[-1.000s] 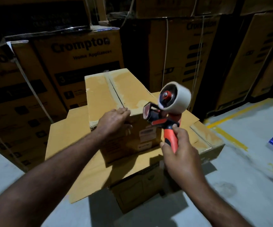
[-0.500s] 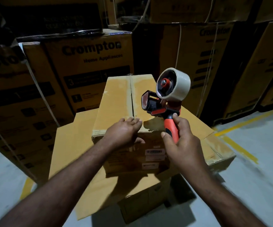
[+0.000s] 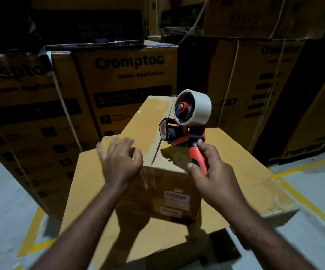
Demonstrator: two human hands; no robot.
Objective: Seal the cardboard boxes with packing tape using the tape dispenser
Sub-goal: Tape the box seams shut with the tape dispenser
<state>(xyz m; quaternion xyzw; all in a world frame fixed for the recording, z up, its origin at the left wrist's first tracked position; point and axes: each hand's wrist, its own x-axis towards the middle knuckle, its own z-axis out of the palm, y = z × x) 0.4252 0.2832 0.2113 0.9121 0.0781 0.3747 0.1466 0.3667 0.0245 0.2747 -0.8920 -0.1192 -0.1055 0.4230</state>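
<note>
Cardboard lies closest to the person as a wide box [image 3: 235, 162] on the floor [image 3: 313, 240], and a small box [image 3: 165, 178] stands on top of it, its near side carrying white labels [image 3: 175, 199]. Two bare forearms reach in from the bottom edge. The left hand [image 3: 118, 162] is open with fingers spread over the near left corner of the small box's top; it is blurred, so contact with the cardboard cannot be told. The right hand [image 3: 214, 176] is closed around the orange and black handle of the tape dispenser [image 3: 187, 131], thumb pressed against the handle's near side. The dispenser is held upright over the right half of the small box's top, its front end just beside the seam [image 3: 160, 141] that runs as a dark line between the two closed flaps; whether it touches the box cannot be told. A roll of pale tape [image 3: 193, 107] sits on the dispenser's hub, above the handle. Yellow lines [image 3: 302, 197] cross the grey floor on either side. Behind, tall cartons [image 3: 128, 78] printed "Crompton Home Appliances" stand stacked in a dim wall, some bound with thin straps.
</note>
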